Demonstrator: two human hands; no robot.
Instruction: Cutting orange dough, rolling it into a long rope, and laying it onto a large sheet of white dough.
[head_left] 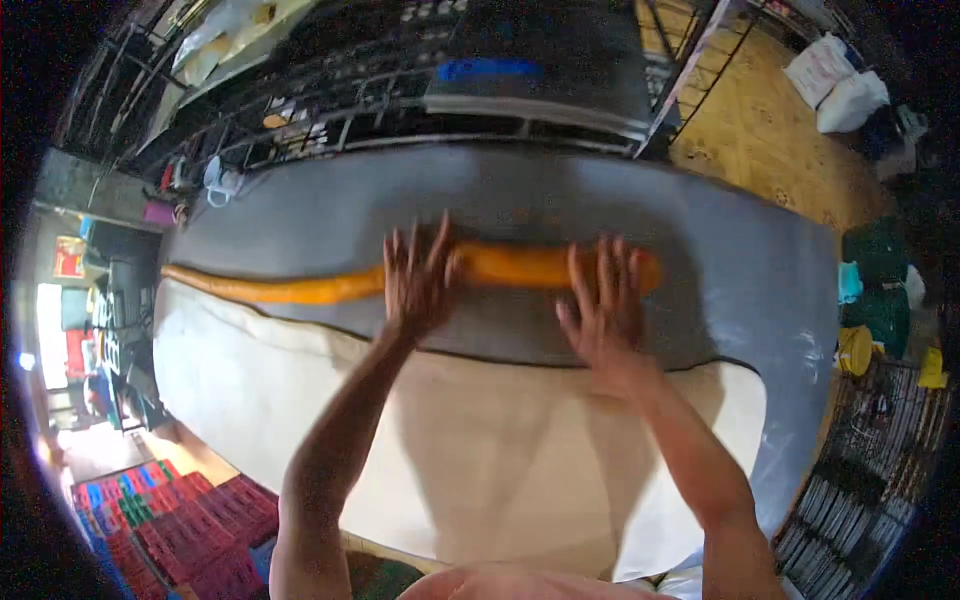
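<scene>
A long orange rope of what looks like dough or filling (320, 291) lies across the grey tabletop, thin at its left end and thicker toward the right. My left hand (418, 280) lies flat over the middle of the rope, fingers spread. Over its thick right end rests my right hand (605, 305), also open, its fingers stretched out and slightly blurred. The rope's parts beneath both palms are hidden. Nearer to me a wide pale sheet, likely rolled-out dough (500, 430), spreads over the table, its far edge just short of the rope.
Dark metal racks (390, 110) stand along the table's far side. A white mug-like container (218, 180) sits at the far left corner. Stacked red crates (200, 530) are on the floor at left. Stacked dark trays (840, 530) and a yellow bucket (853, 350) stand at right.
</scene>
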